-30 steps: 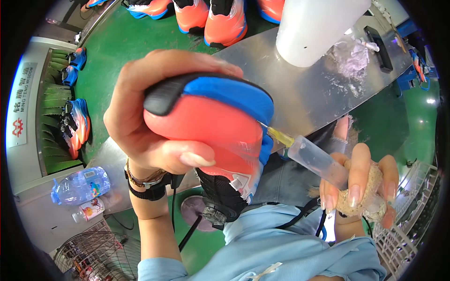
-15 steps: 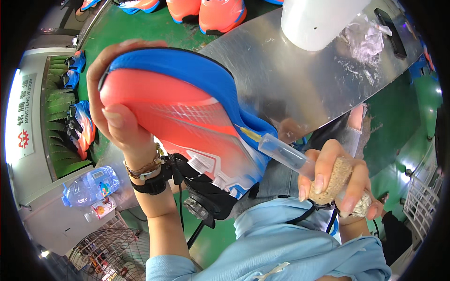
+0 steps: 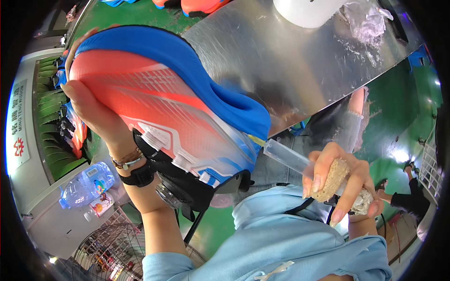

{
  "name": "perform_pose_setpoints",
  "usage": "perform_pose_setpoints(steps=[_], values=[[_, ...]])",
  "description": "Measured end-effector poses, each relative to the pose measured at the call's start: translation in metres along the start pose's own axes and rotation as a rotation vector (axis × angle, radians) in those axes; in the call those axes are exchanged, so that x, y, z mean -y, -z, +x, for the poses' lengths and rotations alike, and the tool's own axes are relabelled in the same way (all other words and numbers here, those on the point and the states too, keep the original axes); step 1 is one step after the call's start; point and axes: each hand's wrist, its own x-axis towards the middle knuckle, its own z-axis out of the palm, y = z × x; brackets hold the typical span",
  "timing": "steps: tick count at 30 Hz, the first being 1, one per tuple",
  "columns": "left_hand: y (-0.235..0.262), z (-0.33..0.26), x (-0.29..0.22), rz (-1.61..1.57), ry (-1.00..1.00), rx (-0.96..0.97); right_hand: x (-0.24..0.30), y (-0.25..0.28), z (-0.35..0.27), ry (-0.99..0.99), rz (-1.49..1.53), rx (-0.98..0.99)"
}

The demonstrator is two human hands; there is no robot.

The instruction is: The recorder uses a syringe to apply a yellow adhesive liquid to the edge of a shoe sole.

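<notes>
My left hand [image 3: 96, 112] is wrapped round one end of a coral-and-white sneaker [image 3: 124, 75] with a thick blue sole [image 3: 145, 42]. The shoe is held up on its side, with its black collar facing down toward me. In my right hand [image 3: 360, 171] is a clear syringe [image 3: 287, 155] with a yellow needle base [image 3: 256, 140]. It points at the shoe's other end, along the edge where upper and sole meet; the needle tip is too fine to make out. Those same right fingers also grip a tan, crumbly block [image 3: 332, 180] and a crumpled whitish wad [image 3: 363, 202].
A metal tabletop [image 3: 253, 51] lies beyond the shoe, bearing a white container [image 3: 307, 11] and crumpled plastic [image 3: 365, 23]. More coral shoes [image 3: 201, 5] stand at the far edge. At left are a shoe rack [image 3: 51, 126], a plastic bottle [image 3: 89, 185] and a wire fan [image 3: 112, 248].
The sneaker has shifted left and tilted, showing more of its side. The yellow needle base sits nearer the shoe's lower right end than before. My right hand keeps its hold on the syringe.
</notes>
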Motion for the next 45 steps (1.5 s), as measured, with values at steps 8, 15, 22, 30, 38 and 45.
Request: perform_pose_setpoints(steps=[8, 15, 22, 30, 38, 45], values=[[0.025, -0.002, 0.020, -0.003, 0.104, -0.020, 0.008, -0.001, -0.009, -0.152, -0.079, -0.144], [0.021, -0.021, 0.014, 0.139, 0.340, -0.334, 0.007, 0.001, -0.008, -0.166, -0.123, -0.190], [0.037, -0.044, 0.023, -0.064, 0.614, -0.291, -0.005, 0.005, 0.006, -0.094, -0.190, -0.124], [0.098, -0.118, -0.019, 0.063, 0.820, -0.263, -0.015, -0.003, 0.020, -0.073, -0.211, -0.098], [0.087, -0.190, -0.072, -0.218, 1.140, -0.171, -0.022, -0.015, 0.023, -0.052, -0.173, -0.116], [0.049, -0.210, -0.085, -0.515, 1.267, 0.029, -0.015, -0.024, 0.017, -0.121, -0.162, -0.120]])
